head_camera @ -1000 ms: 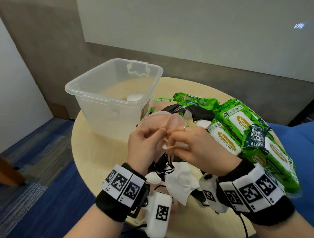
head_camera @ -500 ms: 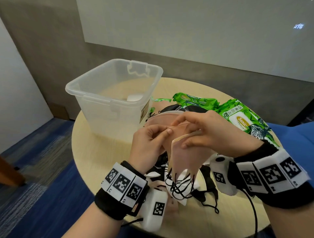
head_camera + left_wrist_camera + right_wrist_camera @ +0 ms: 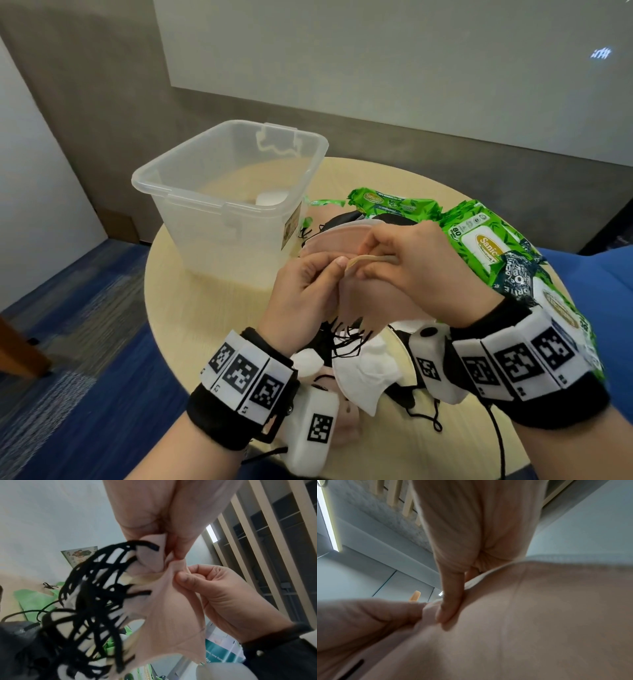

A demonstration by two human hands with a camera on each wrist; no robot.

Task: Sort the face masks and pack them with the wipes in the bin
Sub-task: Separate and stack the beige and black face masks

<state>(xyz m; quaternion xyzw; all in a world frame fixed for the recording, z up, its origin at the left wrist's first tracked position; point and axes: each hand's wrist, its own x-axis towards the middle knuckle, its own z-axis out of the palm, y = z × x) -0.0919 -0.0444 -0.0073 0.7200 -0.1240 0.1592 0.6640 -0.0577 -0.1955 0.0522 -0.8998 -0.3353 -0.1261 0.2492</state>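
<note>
Both hands hold a stack of pink face masks (image 3: 366,301) above the round table, right of the clear plastic bin (image 3: 226,192). My left hand (image 3: 329,270) pinches the stack's upper edge; my right hand (image 3: 373,260) pinches the same edge from the right. Black ear loops (image 3: 96,601) dangle in a tangle below the pink masks (image 3: 164,609). In the right wrist view the pink fabric (image 3: 539,615) fills the frame under my right thumb. A white mask (image 3: 363,377) and black masks lie on the table beneath. Green wipes packs (image 3: 479,240) lie to the right.
The bin holds a small white item (image 3: 272,198) at its bottom. More pink masks (image 3: 335,236) lie between the bin and the wipes. The table's wooden top (image 3: 212,329) shows bare left of my hands; blue carpet lies beyond its edge.
My right hand rose and swung over the pink masks, turning the stack so the ear loops hang down. Both hands now pinch its top edge, held slightly higher.
</note>
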